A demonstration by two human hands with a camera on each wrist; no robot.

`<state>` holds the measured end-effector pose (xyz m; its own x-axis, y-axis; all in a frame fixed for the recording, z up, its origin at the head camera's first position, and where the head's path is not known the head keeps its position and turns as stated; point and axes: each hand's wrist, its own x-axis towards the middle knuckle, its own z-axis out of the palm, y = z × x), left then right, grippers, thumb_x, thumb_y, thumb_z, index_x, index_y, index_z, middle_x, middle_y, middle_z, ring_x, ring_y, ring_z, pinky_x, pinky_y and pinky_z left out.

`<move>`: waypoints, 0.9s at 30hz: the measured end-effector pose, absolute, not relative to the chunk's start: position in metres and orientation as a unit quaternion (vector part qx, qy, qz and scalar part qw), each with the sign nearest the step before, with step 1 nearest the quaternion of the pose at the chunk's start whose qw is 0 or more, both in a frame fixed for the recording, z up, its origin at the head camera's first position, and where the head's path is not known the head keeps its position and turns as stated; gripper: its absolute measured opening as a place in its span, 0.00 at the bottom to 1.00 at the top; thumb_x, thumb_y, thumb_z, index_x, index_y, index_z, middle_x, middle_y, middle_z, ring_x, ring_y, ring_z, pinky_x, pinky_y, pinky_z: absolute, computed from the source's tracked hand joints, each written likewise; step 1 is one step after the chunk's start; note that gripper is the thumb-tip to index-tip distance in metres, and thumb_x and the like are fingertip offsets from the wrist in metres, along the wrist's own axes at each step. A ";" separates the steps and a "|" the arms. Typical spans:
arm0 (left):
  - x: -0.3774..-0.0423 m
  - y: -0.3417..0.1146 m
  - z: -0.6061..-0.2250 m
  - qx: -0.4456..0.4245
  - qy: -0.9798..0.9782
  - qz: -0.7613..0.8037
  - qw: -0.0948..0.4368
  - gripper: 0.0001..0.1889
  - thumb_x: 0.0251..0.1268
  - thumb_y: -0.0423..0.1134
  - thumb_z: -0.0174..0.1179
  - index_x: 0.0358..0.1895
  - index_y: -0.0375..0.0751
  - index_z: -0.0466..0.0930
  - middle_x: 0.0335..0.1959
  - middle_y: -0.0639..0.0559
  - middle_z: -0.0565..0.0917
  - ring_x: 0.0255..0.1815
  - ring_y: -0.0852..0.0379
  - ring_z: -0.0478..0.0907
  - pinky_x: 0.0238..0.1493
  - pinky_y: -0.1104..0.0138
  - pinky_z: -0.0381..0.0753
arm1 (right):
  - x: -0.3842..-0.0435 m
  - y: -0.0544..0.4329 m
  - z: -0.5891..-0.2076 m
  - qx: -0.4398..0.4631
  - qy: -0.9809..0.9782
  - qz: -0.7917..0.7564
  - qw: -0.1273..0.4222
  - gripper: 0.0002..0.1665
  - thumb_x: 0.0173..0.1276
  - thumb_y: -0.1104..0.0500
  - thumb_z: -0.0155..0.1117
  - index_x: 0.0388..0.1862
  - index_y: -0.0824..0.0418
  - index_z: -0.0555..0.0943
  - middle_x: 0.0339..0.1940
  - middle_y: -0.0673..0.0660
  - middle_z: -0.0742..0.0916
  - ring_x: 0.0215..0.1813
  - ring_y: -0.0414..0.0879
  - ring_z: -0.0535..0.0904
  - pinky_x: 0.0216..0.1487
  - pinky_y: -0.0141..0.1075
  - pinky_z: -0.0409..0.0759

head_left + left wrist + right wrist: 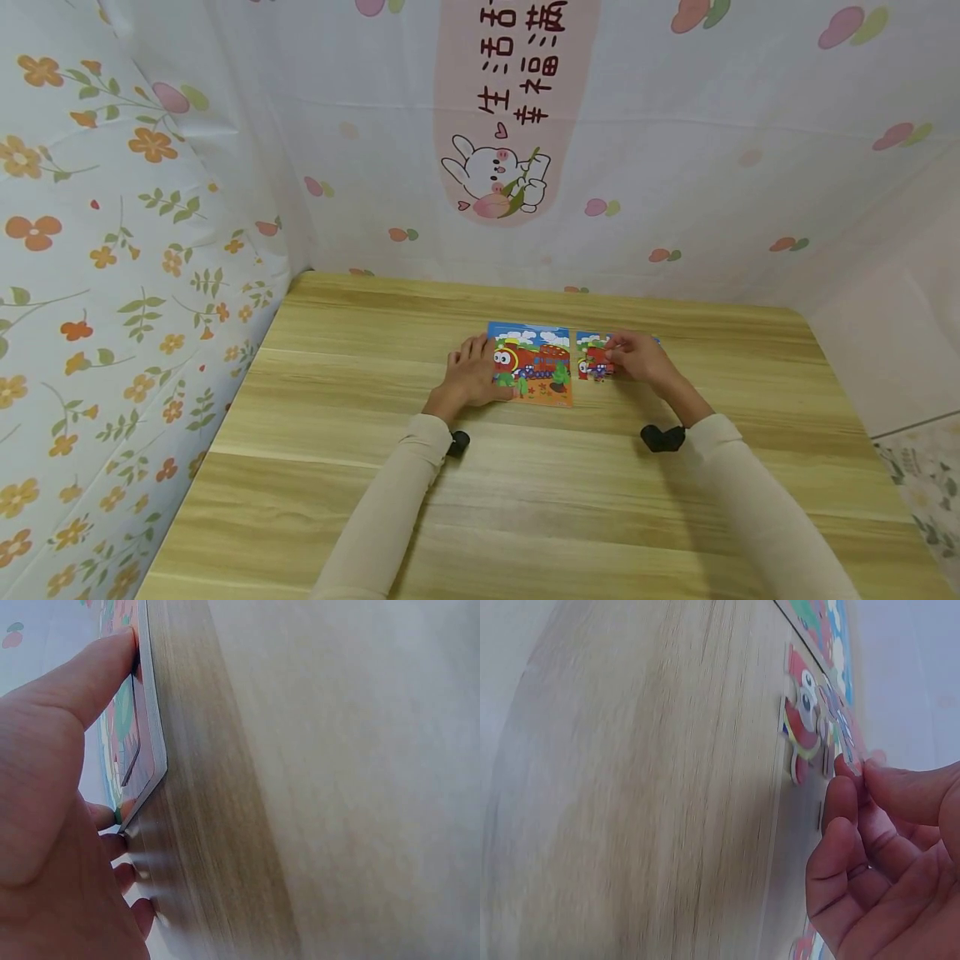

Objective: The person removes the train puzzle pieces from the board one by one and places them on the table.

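A jigsaw board (551, 392) with a cartoon train under a blue sky lies flat on the table. My left hand (471, 375) rests on its left side; the thumb (105, 664) presses near the front edge, and the other fingers reach along the left side to the tabletop. To the right of the board, my right hand (641, 358) pinches a jigsaw piece (849, 739) between thumb and fingers. The held piece is above loose jigsaw pieces (802, 739) on the table, some printed with cartoon eyes. The right hand partly hides these pieces in the head view.
The wooden table (525, 500) reaches back to a white patterned cloth (360, 167) behind the board. A flowered cloth (150, 275) hangs along the left side. Further pieces with blue edges (657, 340) show just beyond the right hand.
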<state>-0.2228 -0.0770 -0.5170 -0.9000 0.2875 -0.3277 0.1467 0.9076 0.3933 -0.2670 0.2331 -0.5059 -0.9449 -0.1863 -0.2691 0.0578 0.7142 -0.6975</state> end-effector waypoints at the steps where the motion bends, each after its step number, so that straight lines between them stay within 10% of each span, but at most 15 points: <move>1: -0.223 -0.077 -0.517 0.114 0.957 0.184 0.192 0.55 0.62 0.67 0.60 0.81 0.43 0.39 0.82 0.44 0.41 0.82 0.44 0.39 0.73 0.47 0.49 | -0.267 0.235 -0.505 -0.033 0.909 -0.381 0.164 0.10 0.77 0.61 0.56 0.48 0.68 0.78 0.39 0.62 0.85 0.40 0.48 0.79 0.34 0.34 0.77; 27: -0.223 -0.077 -0.518 0.110 0.955 0.196 0.192 0.56 0.61 0.67 0.61 0.81 0.43 0.39 0.82 0.44 0.41 0.82 0.44 0.38 0.74 0.47 0.48 | -0.262 0.269 -0.511 -0.007 0.908 -0.379 0.179 0.14 0.77 0.61 0.56 0.52 0.71 0.78 0.45 0.63 0.82 0.38 0.47 0.73 0.33 0.34 0.74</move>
